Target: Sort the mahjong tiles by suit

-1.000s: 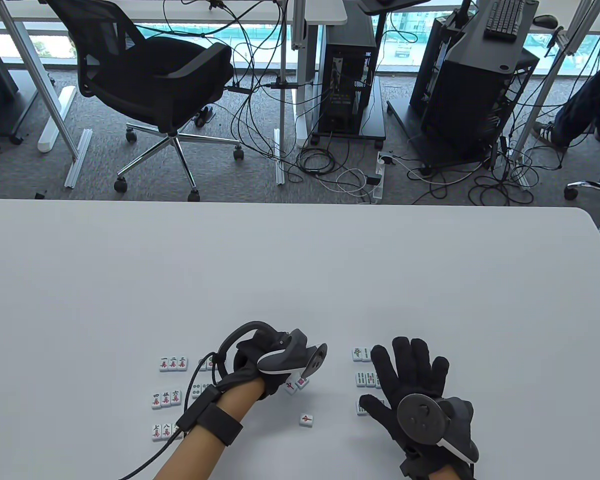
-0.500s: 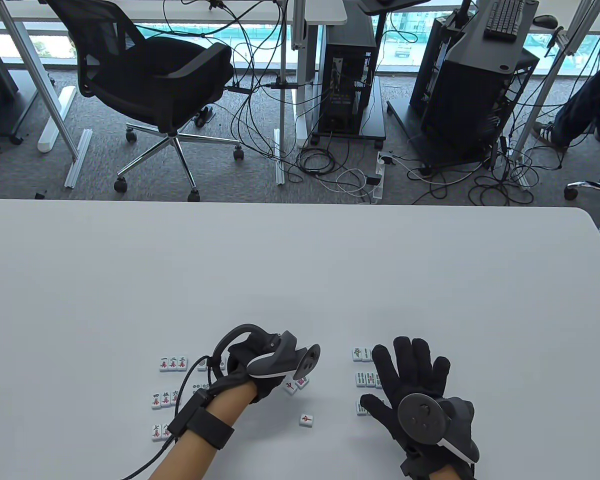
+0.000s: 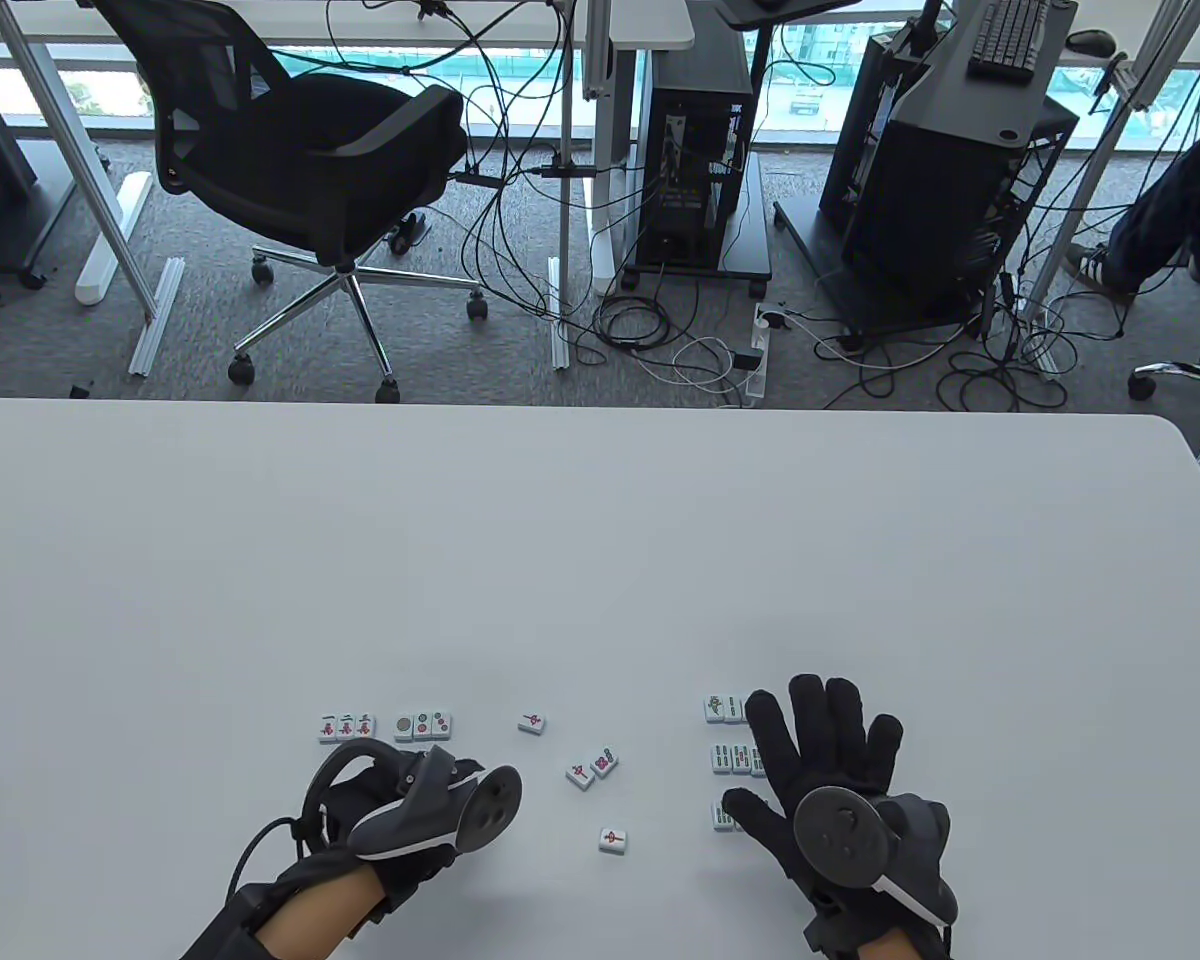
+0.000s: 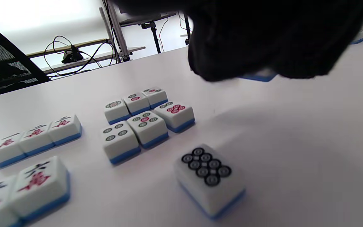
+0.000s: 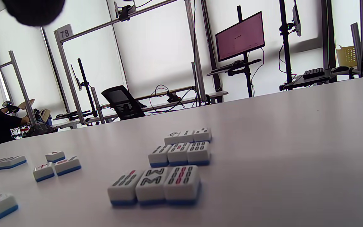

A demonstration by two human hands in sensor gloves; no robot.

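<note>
Mahjong tiles lie face up on the white tabletop (image 3: pixel 600 560) in small groups. At the near left, the character tiles (image 3: pixel 346 727) sit in rows of three, and just beside them the circle tiles (image 4: pixel 143 113) form two rows of three. A lone eight-circle tile (image 4: pixel 209 176) lies apart from that block, closer to the left wrist camera.

The left hand (image 3: pixel 400 830) hovers low over the near left of the tabletop. Its dark gloved fingers (image 4: pixel 263 37) fill the top of the left wrist view; a blue tile edge shows just under them, but whether they hold it cannot be told.

In the middle lie four loose tiles: a single tile (image 3: pixel 531 722), a touching pair (image 3: pixel 592 768), and another single tile (image 3: pixel 612 840) nearer the person.

At the right, the bamboo tiles (image 5: pixel 178 154) stand in three rows of three. The right hand (image 3: pixel 830 790) rests flat over them with fingers spread and straight, gripping nothing.
</note>
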